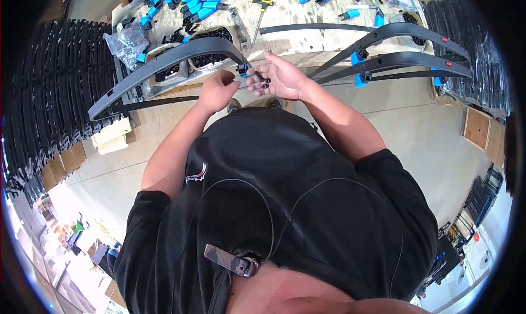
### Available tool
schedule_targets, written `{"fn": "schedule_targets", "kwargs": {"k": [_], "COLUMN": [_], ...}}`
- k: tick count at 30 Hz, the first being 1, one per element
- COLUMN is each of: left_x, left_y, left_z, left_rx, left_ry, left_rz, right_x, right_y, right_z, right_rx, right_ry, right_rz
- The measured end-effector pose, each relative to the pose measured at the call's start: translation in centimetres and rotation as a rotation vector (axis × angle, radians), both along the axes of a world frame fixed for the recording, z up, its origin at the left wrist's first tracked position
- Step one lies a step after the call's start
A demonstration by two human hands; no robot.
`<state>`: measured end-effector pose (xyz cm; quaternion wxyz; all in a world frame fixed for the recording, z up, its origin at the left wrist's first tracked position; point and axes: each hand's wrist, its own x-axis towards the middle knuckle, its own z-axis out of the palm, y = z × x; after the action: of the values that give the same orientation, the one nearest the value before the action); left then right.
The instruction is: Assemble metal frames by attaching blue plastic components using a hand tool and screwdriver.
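My right hand (283, 78) is turned palm up, fingers half curled, with a few small black screws (265, 83) lying across them. My left hand (218, 92) hovers just left of it, fingers bent in toward the thumb; whatever they may pinch is hidden. Beside both hands is the end of a long curved black rail (175, 55), which carries a small blue and black fitting (243, 69). The rail arches leftward over the table's near edge. To the right, two similar curved black rails (408, 60) with blue clips (360, 79) rest on the table edge.
The worn worktable (296, 43) holds many blue plastic pieces (205, 7), a yellow-and-black-handled tool (262, 10), a thin black strip (312, 27) and containers of small black parts (211, 59). A clear plastic bag (127, 44) lies at left. Stacked black rails (55, 89) flank the table.
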<state>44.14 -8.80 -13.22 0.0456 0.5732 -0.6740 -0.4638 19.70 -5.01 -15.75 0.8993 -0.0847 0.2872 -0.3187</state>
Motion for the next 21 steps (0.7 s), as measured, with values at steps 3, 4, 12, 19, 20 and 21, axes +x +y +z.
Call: {"fn": "schedule_targets", "kwargs": {"k": [3,4,12,19,20,21], "left_x": [-1.2,-1.4,-3.1,-3.4,-3.3,-3.3], "left_y": [1.3,1.6,2.1,2.6,2.8,2.8], "left_z": [4.3,4.9,5.3,5.2,5.4,5.5], "left_rx": [-0.142,-0.26,-0.651,-0.563,-0.557,-0.552], "left_ry": [0.102,0.205,0.147,0.11,0.138,0.165], "left_rz": [-0.077,-0.188,-0.492,-0.394,-0.337,-0.278], "right_x": [0.2,0.3,1.9,2.7,2.6,2.6], "right_y": [0.7,0.7,0.9,1.1,1.2,1.2], "right_z": [2.8,2.9,3.5,3.3,3.1,3.0], "right_rx": [0.067,0.063,0.01,-0.033,-0.035,-0.029], "right_ry": [-0.113,-0.113,-0.03,0.047,0.047,0.162], "right_rz": [-0.066,-0.065,-0.194,-0.185,-0.184,-0.183]}}
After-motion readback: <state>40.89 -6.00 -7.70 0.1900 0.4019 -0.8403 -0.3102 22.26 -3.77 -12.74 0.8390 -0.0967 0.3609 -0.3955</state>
